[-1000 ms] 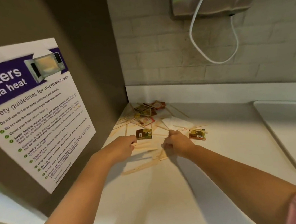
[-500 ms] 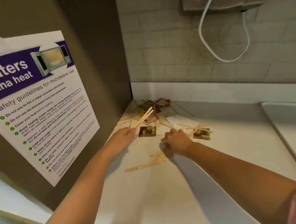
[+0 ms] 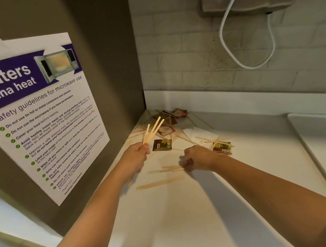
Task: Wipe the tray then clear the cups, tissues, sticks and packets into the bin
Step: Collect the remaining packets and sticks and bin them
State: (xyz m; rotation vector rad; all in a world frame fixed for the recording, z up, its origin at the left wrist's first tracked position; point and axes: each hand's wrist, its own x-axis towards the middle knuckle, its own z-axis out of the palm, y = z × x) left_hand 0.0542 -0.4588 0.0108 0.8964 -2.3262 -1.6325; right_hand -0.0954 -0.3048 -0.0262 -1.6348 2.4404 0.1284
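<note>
While left grip (image 3: 135, 157) clasps sticks (image 3: 153, 130) fanned up-away, right grip (image 3: 198, 158) pinches flat stick (image 3: 176, 169) crosswise.

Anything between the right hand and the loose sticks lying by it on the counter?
Nothing visible. The right hand is at the ends of the loose sticks on the counter. The left hand, holding other sticks, is apart.

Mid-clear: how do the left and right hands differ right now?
The left hand is held above the counter; the right hand is down at it. The left hand grips a fan of sticks pointing up; the right hand curls at loose sticks lying flat, and whether it grips them is unclear. Both work beside the same corner pile.
</note>
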